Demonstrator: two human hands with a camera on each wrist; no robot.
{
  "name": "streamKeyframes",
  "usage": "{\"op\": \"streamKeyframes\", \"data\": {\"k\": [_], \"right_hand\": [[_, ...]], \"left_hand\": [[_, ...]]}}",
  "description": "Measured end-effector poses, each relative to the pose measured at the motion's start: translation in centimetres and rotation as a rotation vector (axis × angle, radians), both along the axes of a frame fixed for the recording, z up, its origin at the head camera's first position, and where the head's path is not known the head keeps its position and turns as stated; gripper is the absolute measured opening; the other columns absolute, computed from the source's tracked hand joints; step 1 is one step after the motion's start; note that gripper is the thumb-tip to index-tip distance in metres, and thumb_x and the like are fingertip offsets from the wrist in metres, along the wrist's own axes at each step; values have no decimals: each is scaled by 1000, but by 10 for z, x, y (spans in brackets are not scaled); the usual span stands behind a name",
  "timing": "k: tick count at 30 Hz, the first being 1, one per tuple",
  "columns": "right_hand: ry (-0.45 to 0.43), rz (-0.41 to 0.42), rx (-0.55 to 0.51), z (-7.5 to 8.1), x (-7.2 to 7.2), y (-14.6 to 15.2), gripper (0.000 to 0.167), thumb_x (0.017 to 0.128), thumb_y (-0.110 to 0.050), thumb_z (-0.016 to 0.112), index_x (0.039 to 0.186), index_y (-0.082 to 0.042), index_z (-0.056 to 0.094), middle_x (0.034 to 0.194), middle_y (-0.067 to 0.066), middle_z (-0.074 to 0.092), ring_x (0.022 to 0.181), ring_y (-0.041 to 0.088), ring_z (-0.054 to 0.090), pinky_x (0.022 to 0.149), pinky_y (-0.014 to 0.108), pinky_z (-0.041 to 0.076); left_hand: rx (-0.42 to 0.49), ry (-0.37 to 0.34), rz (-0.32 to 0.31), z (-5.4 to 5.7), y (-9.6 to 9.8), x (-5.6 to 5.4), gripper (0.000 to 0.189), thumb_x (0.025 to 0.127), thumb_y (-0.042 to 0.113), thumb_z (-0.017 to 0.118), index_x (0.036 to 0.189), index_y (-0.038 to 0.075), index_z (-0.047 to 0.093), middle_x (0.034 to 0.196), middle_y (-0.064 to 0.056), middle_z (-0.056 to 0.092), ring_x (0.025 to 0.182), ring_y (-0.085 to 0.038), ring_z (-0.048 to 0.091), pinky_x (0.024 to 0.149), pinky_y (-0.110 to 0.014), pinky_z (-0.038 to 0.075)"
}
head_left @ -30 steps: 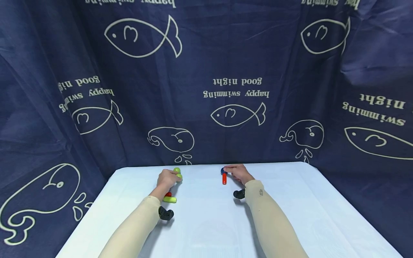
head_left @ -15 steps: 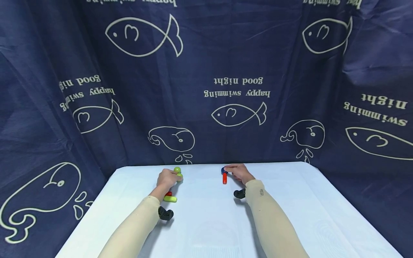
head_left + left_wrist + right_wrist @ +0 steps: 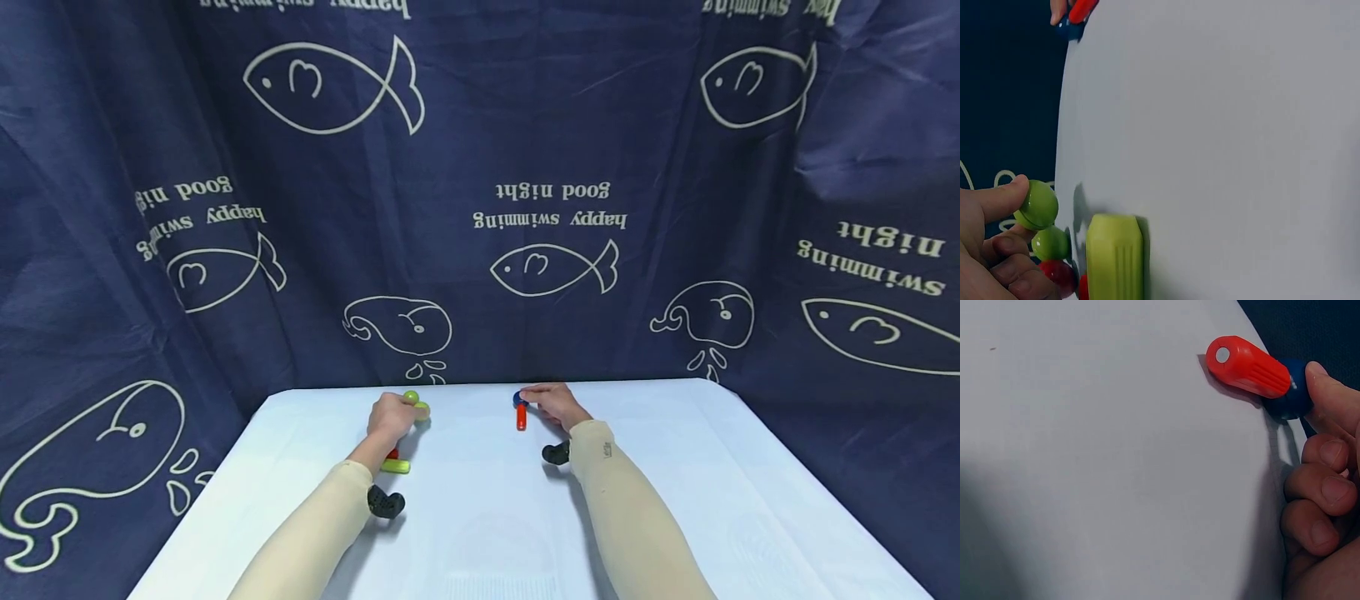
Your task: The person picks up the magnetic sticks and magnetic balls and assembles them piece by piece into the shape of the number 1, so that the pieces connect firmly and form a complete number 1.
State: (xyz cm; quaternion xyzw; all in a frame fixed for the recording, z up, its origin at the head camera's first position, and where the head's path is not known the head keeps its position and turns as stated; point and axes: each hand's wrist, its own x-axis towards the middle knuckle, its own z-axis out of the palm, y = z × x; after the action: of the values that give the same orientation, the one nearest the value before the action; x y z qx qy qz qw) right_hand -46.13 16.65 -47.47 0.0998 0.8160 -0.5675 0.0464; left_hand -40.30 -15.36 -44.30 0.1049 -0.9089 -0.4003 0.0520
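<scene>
1. My left hand (image 3: 392, 417) is over the left part of the bench (image 3: 480, 508), near its far edge. Its thumb and forefinger pinch a green ball (image 3: 1040, 205), and the other fingers are bent in.
2. Just behind that ball is a second green ball (image 3: 1050, 242). I cannot tell whether the two touch.
3. A red ball (image 3: 1059, 277) sits next to the second green one, partly hidden by my bent fingers.
4. Nearer to me lies a yellow-green bar (image 3: 1115, 256) with ridges on its face. A red piece (image 3: 1083, 287) shows just beside it, mostly covered.
5. My right hand (image 3: 555, 402) is by the far edge too, right of the middle and well apart from the left. Its thumb presses on a blue ball (image 3: 1292, 394), pinching it, and three fingers curl beneath.
6. A red bar (image 3: 1250, 369) meets the blue ball at one end. Its other end, with a pale round spot, points back toward me.
7. Light sleeves (image 3: 637, 500) cover my forearms, and a black device (image 3: 386, 502) sits at each wrist.
8. Beyond the bench hangs a dark blue curtain (image 3: 450, 167) printed with fish, whales and upside-down lettering.
</scene>
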Motion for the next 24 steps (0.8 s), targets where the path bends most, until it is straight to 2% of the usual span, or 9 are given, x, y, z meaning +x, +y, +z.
{"op": "streamKeyframes", "data": {"k": [7, 11, 15, 18, 21, 24], "right_hand": [[2, 18, -42, 0, -1, -1, 35, 85, -28, 82, 116, -14, 76, 63, -3, 43, 49, 15, 32, 47, 27, 26], [-5, 13, -33, 0, -3, 0, 35, 84, -29, 82, 116, -15, 76, 63, -3, 42, 49, 15, 33, 47, 28, 25], [-11, 5, 1, 0, -5, 0, 34, 85, -32, 81, 115, -18, 77, 71, -1, 47, 56, 17, 38, 51, 28, 27], [-23, 2, 7, -2, -5, 1, 33, 85, -33, 81, 115, -19, 77, 74, 0, 48, 60, 18, 41, 53, 29, 29], [-16, 5, -4, -1, -3, 1, 34, 85, -31, 81, 116, -18, 77, 71, -1, 47, 59, 17, 40, 53, 28, 29], [1, 13, -18, -1, -1, 0, 35, 85, -30, 81, 117, -16, 76, 68, -2, 44, 57, 16, 38, 52, 28, 28]], "left_hand": [[21, 32, -17, 2, 11, 4, 37, 83, 31, 80, 111, 7, 77, 118, -14, 72, 105, -30, 65, 91, -44, 50], [47, 38, -39, 4, 17, 6, 36, 84, 31, 80, 110, 7, 77, 123, -14, 70, 113, -32, 63, 96, -45, 48], [84, 31, -49, 3, 23, 7, 34, 84, 30, 80, 108, 7, 78, 118, -12, 70, 108, -31, 63, 93, -44, 49], [85, 33, -50, 1, 26, 9, 33, 83, 31, 81, 106, 8, 79, 121, -12, 70, 103, -28, 63, 89, -42, 50], [79, 48, -58, 1, 28, 12, 33, 82, 31, 82, 105, 8, 79, 123, -12, 70, 102, -27, 64, 88, -41, 51], [83, 53, -73, -1, 31, 15, 32, 82, 31, 82, 103, 6, 78, 117, -12, 71, 100, -26, 63, 86, -41, 51]]}}
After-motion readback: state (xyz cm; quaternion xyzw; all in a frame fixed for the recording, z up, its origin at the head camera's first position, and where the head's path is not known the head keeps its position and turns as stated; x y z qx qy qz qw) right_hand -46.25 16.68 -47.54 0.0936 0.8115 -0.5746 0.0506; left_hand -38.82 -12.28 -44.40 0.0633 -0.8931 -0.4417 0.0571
